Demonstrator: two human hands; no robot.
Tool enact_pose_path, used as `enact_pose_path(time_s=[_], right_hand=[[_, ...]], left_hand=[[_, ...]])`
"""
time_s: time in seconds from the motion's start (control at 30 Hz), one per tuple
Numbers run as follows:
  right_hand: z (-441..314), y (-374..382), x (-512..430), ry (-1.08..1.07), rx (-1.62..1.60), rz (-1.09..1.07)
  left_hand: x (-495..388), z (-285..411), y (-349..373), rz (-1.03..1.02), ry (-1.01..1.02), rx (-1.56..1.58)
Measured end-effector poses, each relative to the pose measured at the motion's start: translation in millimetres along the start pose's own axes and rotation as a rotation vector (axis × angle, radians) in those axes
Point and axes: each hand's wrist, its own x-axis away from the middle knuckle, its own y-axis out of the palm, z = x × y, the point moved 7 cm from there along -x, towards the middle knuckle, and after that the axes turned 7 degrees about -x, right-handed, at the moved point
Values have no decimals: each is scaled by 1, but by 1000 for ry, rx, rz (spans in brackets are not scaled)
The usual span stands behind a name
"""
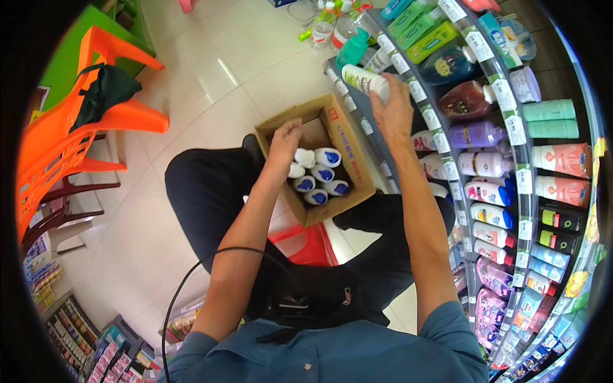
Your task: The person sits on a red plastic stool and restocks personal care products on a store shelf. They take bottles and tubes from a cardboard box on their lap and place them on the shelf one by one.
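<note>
My right hand (395,107) grips a white bottle (365,80) with a green and white label, at the lower shelf edge to the right. My left hand (286,136) hangs over the left side of an open cardboard box (313,114), its fingers bent; whether they hold anything is not clear. Inside the box, below that hand, several white bottles with blue caps (323,173) stand packed together. A couple of plain white tops (305,158) sit among them, nearest my left wrist. The box stands on the floor between my knees.
Shelves with price tags (518,129) curve along my right, filled with bottles and tubes. A teal pump bottle (353,49) stands at the lower shelf's far end. An orange plastic chair (129,115) holding a dark cloth bag (106,93) is at left. Red plastic (306,244) shows beneath me.
</note>
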Motion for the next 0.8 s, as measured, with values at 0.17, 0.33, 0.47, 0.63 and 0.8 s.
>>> enact_pose_path(time_s=[0.17,0.33,0.47,0.63,0.8], right_hand=[[-65,-19,47,-20,-187,-63],[-74,59,93,29,-180,-305],[-68,149,124,15,-56,-439],[-39,247,157,98,13,-630],[-12,266,170,298,-55,-698]], left_hand=[[14,28,-33,93,-86,20],[22,24,-37,143,-117,24],[8,-9,-39,49,13,1],[10,-38,-31,119,-79,-13],[5,-50,-17,75,-150,-25]])
